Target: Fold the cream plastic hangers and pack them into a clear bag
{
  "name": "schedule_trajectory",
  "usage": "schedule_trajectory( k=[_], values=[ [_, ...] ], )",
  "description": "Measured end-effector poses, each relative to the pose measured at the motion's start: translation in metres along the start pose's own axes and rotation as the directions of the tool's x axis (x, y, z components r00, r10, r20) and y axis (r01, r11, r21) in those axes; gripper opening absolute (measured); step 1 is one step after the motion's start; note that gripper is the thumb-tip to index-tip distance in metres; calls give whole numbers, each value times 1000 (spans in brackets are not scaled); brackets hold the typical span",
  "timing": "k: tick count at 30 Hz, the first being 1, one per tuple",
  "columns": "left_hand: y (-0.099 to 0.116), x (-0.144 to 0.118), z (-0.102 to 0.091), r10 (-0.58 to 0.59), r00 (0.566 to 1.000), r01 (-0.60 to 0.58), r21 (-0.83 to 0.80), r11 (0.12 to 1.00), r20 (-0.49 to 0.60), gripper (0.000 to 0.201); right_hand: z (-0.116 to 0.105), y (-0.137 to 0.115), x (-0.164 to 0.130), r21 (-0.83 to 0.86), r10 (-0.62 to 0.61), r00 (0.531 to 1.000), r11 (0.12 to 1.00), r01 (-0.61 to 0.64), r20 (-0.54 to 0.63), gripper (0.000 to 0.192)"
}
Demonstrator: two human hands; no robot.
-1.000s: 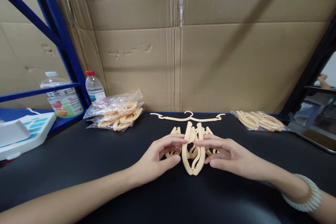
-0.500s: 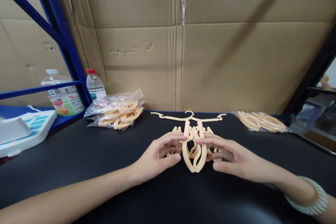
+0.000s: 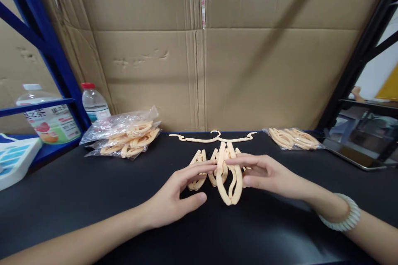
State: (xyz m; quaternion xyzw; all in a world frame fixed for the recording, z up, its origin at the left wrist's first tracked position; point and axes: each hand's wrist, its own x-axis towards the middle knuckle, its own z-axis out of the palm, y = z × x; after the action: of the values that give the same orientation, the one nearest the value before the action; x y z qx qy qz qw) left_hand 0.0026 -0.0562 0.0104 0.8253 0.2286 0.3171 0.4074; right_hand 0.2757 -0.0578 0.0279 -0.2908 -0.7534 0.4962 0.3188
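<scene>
I have both hands, left hand [image 3: 174, 198] and right hand [image 3: 264, 174], pinching the folded hanger [image 3: 229, 180] mid-tabletop [image 3: 93, 198], folding in progress; next needs squeezing it flat.

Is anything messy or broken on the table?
Nothing looks broken or spilled. The left hand and right hand hold a folded peach hanger upright. One unfolded hanger lies flat behind it, and the bags of hangers sit closed.
</scene>
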Motion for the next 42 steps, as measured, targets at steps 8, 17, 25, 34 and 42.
schedule_trajectory(
  k=[8, 17, 25, 34, 42],
  values=[
    [4, -2, -2, 30, 998, -14, 316, 949, -47, 41, -43, 9, -1, -138, 155, 848, 956, -257, -507, 37],
    [0, -5, 3, 35, 999, -40, 581, 813, 20, 40, -48, 27, -4, -557, 205, 864, 691, -461, -460, 30],
    [10, -2, 1, -39, 983, -93, 669, 738, 181, 43, -41, 29, -12, -739, 175, 927, 563, -370, -331, 42],
    [12, -2, -1, -45, 980, -94, 650, 754, 195, 44, -37, 19, -18, -775, 280, 908, 479, -413, -311, 61],
    [13, -2, 0, -38, 983, -89, 646, 758, 181, 43, -24, 5, -23, -827, 239, 945, 467, -312, -221, 79]
  ],
)
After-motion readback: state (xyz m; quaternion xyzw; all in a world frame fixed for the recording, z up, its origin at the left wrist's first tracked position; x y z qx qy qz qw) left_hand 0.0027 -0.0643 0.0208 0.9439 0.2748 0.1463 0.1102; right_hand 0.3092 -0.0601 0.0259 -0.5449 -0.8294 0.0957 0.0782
